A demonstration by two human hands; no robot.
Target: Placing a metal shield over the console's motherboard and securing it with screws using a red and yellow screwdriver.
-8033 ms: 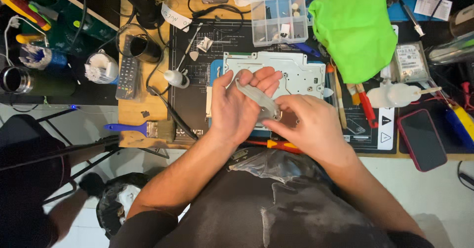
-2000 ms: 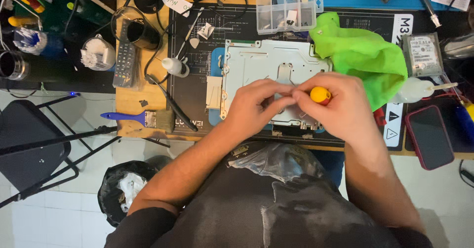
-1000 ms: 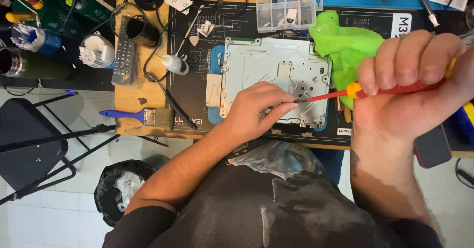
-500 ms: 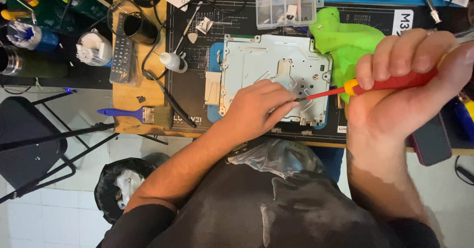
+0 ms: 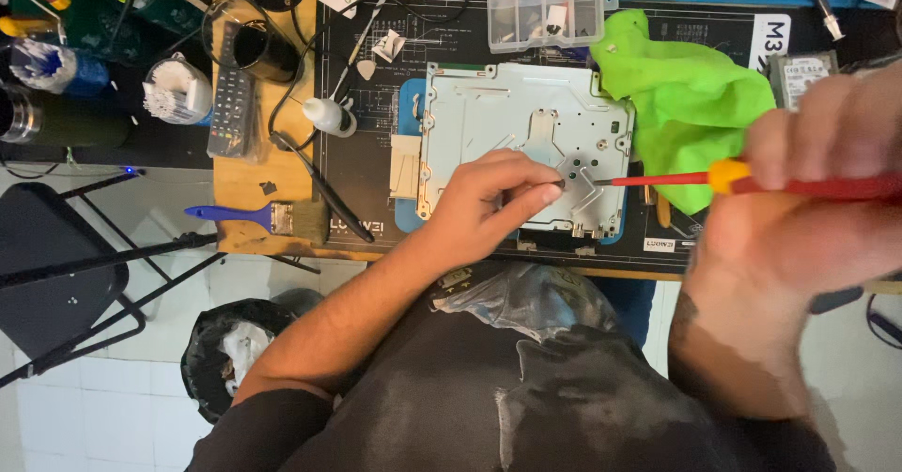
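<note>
Right hand (image 5: 808,200) is gripping the red screwdriver (image 5: 658,180), shaft lying level, tip pointing left at the metal plate (image 5: 489,106), where left hand (image 5: 489,200) fingertips are pinching.

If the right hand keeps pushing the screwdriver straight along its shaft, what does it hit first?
Probably the left hand's fingertips, pinched right at the tip of the red screwdriver held by the right hand, above the metal plate; depth is unclear.

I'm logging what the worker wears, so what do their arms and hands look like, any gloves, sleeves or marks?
No gloves: the left hand and right hand are bare. Both forearms are bare too, with dark short sleeves ending at the upper arms. A dark mark, perhaps a tattoo, shows on the right wrist. No rings or watch visible.
</note>
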